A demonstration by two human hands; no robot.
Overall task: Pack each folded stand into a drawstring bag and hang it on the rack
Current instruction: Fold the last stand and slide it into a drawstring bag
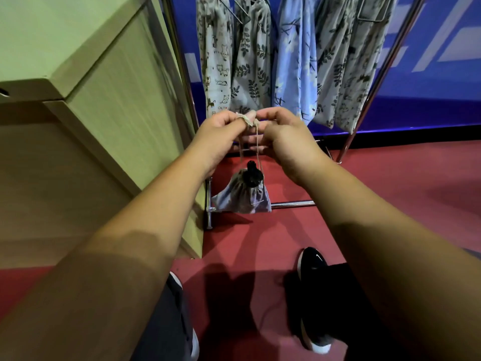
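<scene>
Both hands meet at chest height. The left hand (221,131) and the right hand (286,136) each pinch the drawstring cords (257,144) between curled fingertips, close together. From that pinch the cords run straight down to a grey-blue drawstring bag (243,198), which dangles free above the red floor, just in front of the foot of the rack (291,203). Its mouth is gathered tight around the black top of a folded stand (252,175), which pokes out a little, so the packing of this one looks finished and only the hanging remains; the cords are not yet over any hook. Beyond the hands, five printed bags (250,63), as far as I can count, already hang full-length from the rack. Whether more stands wait to be packed cannot be told. A pale wooden cabinet (104,100) stands to the left.
</scene>
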